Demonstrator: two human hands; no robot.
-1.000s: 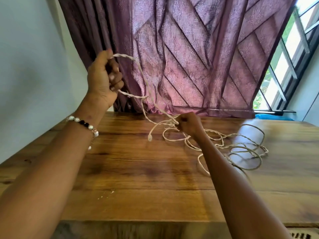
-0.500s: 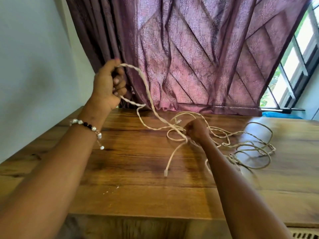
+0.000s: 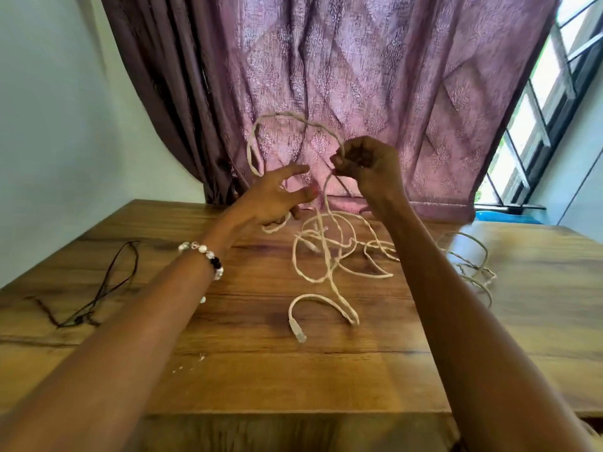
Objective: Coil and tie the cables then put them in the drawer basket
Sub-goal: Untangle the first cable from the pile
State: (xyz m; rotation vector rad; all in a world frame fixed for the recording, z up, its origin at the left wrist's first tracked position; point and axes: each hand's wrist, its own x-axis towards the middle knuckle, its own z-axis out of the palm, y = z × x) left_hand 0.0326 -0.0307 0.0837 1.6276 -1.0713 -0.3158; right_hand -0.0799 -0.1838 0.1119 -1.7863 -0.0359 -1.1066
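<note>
A long white braided cable [image 3: 329, 256] lies in loose tangled loops on the wooden table [image 3: 293, 370]; its plug end [image 3: 298, 332] rests near the middle. My right hand [image 3: 368, 164] is raised above the table and pinches the cable. From it an arc of cable [image 3: 284, 115] rises and curves down to my left hand [image 3: 274, 200]. The left hand's thumb and forefinger are spread, while the cable passes through its palm under the lower fingers and comes out below. More loops [image 3: 470, 256] lie behind my right forearm, partly hidden.
A thin black cord [image 3: 107, 282] lies on the table's left side. A purple curtain [image 3: 326, 76] hangs behind the table, a window [image 3: 548, 93] is at the right, and something blue [image 3: 502, 217] sits below it. No drawer basket is in view.
My right hand has lifted off the table with the cable. The left hand dropped and moved right toward it, fingers spreading. A raised loop now spans both hands; the plug end lies nearer me.
</note>
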